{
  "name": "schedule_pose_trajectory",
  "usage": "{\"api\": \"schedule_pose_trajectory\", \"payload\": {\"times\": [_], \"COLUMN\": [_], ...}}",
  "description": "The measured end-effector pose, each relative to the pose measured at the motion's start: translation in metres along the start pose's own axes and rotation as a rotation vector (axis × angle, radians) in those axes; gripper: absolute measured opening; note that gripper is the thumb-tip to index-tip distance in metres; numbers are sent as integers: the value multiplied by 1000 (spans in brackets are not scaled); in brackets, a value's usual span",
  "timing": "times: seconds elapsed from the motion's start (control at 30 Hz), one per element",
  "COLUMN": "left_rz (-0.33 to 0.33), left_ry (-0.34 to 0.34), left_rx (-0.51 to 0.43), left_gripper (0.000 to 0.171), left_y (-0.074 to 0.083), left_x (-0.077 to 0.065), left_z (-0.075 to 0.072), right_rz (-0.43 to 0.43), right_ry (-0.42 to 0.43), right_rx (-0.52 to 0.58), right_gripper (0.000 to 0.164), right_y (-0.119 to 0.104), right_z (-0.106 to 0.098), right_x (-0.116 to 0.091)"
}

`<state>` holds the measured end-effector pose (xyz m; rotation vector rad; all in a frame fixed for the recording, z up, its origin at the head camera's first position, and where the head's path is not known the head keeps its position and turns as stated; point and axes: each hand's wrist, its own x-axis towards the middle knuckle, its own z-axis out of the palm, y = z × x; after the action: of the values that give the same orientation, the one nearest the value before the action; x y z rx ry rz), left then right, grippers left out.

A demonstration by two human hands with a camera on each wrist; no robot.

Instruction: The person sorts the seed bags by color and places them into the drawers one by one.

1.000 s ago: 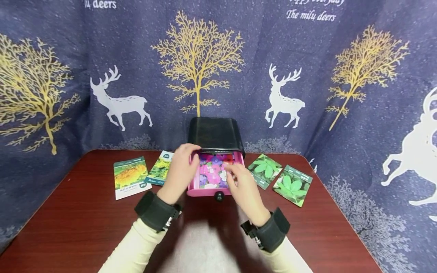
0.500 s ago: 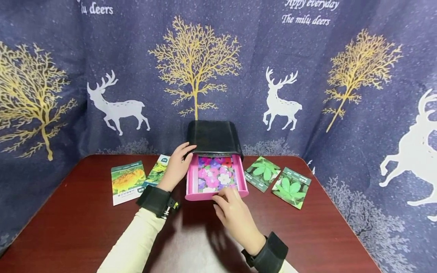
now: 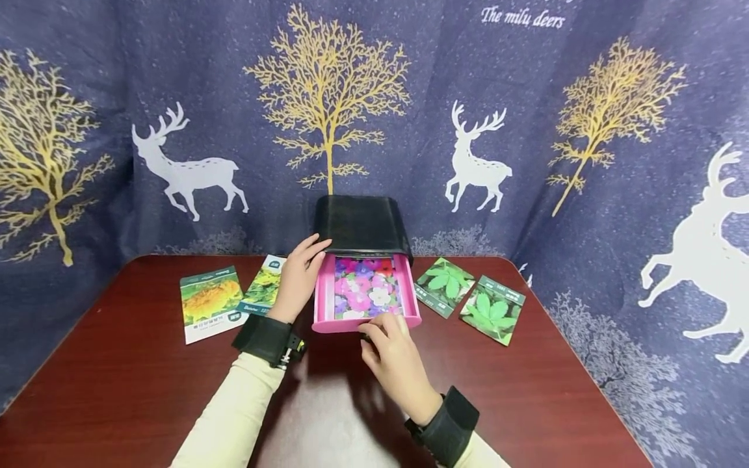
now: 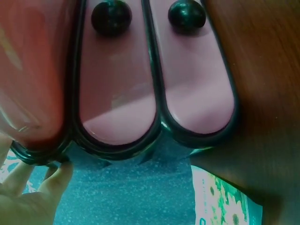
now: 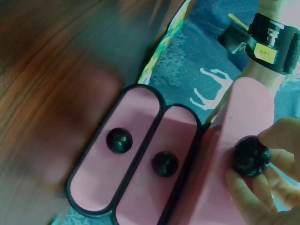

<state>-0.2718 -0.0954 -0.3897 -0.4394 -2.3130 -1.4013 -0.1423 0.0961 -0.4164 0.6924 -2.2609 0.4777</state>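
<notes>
A small black cabinet stands at the back of the table, its pink top drawer pulled out. A packet with pink, purple and red flowers on it lies flat inside. My right hand pinches the drawer's round black knob between thumb and fingers. With its fingers spread, my left hand touches the cabinet's left front corner. Below the pulled-out drawer, two pink drawers with black knobs sit closed, as the wrist views show.
Two packets with yellow flowers lie on the left, an orange-yellow one and another partly behind my left hand. Two green-leaf packets lie on the right. A dark blue cloth with deer hangs behind the brown table.
My right hand has come from over the drawer down to its knob. My left hand has shifted from the drawer's left edge to the cabinet's corner. The view has shifted slightly.
</notes>
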Motion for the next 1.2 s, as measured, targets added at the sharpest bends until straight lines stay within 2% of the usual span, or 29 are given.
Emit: {"api": "schedule_pose_trajectory", "payload": {"times": [0.23, 0.43, 0.6, 0.83, 1.2], "left_rz": [-24, -16, -3, -49, -85], "left_ry": [1, 7, 14, 10, 12], "left_rx": [18, -23, -52, -78, -72], "left_gripper": [32, 32, 31, 31, 31], "left_y": [-3, -4, -3, -3, -3], "left_x": [-2, -1, 1, 4, 3], "left_z": [-2, 0, 1, 2, 2], "right_rz": [54, 93, 127, 190, 196], "right_ry": [13, 34, 39, 15, 23], "right_rx": [54, 64, 84, 120, 145], "right_gripper": [18, 20, 20, 18, 17], "right_y": [-6, -3, 4, 19, 36], "right_z": [7, 10, 14, 22, 34], "right_x": [2, 8, 20, 45, 67]}}
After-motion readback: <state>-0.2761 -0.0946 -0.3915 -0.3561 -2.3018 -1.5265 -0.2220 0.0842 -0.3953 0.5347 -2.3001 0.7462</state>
